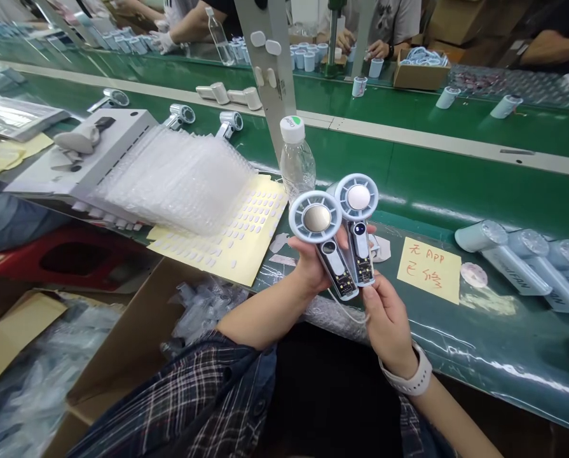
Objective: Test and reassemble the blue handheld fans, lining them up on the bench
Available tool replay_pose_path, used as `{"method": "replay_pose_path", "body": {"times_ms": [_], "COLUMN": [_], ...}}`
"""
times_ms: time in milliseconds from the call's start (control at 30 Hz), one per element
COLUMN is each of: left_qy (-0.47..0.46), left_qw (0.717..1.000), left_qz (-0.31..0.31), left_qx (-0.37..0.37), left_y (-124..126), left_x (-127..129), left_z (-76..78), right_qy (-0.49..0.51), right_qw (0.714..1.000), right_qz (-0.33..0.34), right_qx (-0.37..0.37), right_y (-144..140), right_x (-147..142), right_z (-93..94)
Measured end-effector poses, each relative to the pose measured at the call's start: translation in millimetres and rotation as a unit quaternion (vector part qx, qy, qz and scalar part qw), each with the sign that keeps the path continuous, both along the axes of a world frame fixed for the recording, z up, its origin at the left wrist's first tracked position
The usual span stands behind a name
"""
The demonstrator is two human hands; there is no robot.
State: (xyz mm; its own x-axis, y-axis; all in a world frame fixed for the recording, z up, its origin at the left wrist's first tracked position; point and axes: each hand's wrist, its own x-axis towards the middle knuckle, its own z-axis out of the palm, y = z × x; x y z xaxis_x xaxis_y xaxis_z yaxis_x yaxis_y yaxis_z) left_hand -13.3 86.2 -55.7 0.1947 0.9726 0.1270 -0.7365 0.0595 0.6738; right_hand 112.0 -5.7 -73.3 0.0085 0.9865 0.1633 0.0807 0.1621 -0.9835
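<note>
Two small light-blue handheld fans stand side by side above the table's near edge. My left hand [313, 264] grips the handle of the left fan [318, 222], whose round head has a metallic centre. My right hand [388, 318] pinches the bottom of the right fan [359, 210], whose centre disc is white. Both handles show bare circuit boards facing me. A white watch band sits on my right wrist.
A clear water bottle [296, 159] stands just behind the fans. A stack of bubble-wrap bags [179, 181] and a yellow sticker sheet [236, 235] lie to the left, a yellow handwritten note [430, 270] and several fans [527, 261] to the right. Other people work across the green conveyor [408, 108].
</note>
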Motion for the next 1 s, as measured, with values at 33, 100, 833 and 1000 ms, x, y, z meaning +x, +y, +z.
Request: {"method": "replay_pose_path", "body": {"times_ms": [33,100,833,1000], "left_qy": [-0.009,-0.031,0.158,0.122], "left_qw": [1.000,0.998,0.950,0.945], "left_qz": [0.015,0.049,-0.269,-0.300], "left_qx": [-0.007,-0.011,0.029,0.052], "left_y": [1,2,-14,-12], "left_x": [-1,-2,5,7], "left_z": [1.0,1.9,-13.5,-13.5], "right_qy": [-0.029,-0.114,0.214,0.209], "right_qw": [0.999,0.989,0.960,0.960], "right_qz": [0.007,-0.003,0.066,0.070], "right_qx": [0.040,0.093,-0.170,-0.171], "right_y": [1,3,32,31], "right_x": [4,15,24,26], "right_z": [0.4,2.4,51.8,49.2]}}
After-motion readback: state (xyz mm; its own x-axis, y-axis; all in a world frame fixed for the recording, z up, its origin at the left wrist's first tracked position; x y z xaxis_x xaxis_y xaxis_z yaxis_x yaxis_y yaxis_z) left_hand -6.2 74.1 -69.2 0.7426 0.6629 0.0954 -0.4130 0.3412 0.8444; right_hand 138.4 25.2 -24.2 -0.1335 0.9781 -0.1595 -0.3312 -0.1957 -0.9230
